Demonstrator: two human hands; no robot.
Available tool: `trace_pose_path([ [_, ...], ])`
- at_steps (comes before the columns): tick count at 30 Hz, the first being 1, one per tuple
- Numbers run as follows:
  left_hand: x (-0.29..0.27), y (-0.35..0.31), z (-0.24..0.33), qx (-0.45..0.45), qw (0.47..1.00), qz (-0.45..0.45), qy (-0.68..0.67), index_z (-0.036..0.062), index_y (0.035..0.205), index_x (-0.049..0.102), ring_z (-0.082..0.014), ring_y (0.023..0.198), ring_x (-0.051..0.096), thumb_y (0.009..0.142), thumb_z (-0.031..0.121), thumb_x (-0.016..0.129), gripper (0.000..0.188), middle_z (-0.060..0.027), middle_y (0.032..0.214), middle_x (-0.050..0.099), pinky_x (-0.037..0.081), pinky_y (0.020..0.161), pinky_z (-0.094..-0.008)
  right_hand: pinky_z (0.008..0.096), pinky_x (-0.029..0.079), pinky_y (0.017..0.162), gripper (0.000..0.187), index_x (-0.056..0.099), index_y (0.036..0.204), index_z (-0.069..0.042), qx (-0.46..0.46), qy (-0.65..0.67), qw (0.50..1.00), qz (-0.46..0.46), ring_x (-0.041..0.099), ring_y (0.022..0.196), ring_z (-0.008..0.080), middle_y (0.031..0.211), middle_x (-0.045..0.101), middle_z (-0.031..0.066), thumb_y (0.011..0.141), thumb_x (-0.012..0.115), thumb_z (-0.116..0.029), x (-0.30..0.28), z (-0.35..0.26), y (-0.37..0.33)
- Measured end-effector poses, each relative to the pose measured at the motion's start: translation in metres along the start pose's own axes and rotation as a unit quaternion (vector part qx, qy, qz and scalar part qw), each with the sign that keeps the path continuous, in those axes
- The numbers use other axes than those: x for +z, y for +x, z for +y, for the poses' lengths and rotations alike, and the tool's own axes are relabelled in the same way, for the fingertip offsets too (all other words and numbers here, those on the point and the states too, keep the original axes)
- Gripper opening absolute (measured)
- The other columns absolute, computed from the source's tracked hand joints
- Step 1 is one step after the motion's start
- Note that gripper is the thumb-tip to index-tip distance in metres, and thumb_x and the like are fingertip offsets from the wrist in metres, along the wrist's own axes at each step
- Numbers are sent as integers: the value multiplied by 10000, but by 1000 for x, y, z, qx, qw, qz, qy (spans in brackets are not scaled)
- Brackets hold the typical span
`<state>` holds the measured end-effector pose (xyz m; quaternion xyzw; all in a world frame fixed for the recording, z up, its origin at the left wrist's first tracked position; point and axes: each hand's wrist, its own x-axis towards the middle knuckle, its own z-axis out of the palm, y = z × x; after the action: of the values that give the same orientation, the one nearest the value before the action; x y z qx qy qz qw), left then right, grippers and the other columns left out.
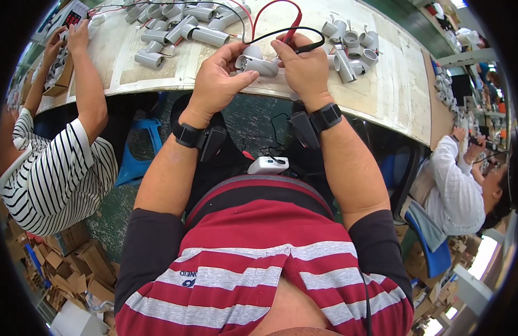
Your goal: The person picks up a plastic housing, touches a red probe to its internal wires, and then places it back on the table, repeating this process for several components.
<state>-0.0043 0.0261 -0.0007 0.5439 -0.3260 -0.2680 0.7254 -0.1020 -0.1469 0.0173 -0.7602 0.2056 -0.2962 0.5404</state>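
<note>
Where shadowed, floor (239, 124) perhaps scuffed; grey fitting (260, 67) at pale worktable (394, 84)

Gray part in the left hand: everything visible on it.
The gray part looks like plastic: a tube, nearly level, its open, dark end facing left, apparently joined to a paler rounded section behind. The left hand holds it over the table, thumb against it; whether the right hand touches it is unclear.

Both hands (216, 79) (305, 71) forward, close together
</note>
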Motion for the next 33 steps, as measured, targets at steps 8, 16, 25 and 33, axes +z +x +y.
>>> trace_pose_path([
  [8, 1, -1, 0, 3, 1000, 5, 22, -74, 1377, 556, -140, 1038, 656, 845, 53, 802, 600, -103, 1176, 688, 543, 934, -282, 243, 514, 581, 192, 748, 999, -20, -7, -31, 999, 7, 633, 637, 81, 776, 715, 21, 932, 773, -198, 1, 0, -2],
  [16, 1, -2, -4, 14, 999, 5, 41, -57, 1361, 578, -129, 1014, 639, 828, 91, 821, 604, -78, 1147, 687, 525, 925, -278, 240, 505, 574, 183, 749, 1003, -27, -8, -49, 999, -3, 631, 629, 82, 769, 706, 12, 933, 768, -195, -2, 3, 3],
  [25, 0, -2, -6, 25, 999, 5, 48, -37, 1360, 593, -129, 1029, 630, 817, 96, 831, 608, -65, 1142, 685, 516, 934, -274, 229, 517, 579, 191, 742, 1007, -18, 62, -27, 998, -14, 630, 640, 72, 800, 711, 15, 937, 768, -194, -5, -2, 5],
  [33, 1, -2, -3, 26, 998, 1, 49, -31, 1359, 595, -130, 1036, 628, 815, 88, 831, 604, -65, 1147, 682, 515, 944, -278, 223, 520, 585, 173, 742, 1006, -22, 70, -6, 997, -14, 627, 644, 69, 815, 714, 14, 934, 773, -176, -5, 0, 5],
])
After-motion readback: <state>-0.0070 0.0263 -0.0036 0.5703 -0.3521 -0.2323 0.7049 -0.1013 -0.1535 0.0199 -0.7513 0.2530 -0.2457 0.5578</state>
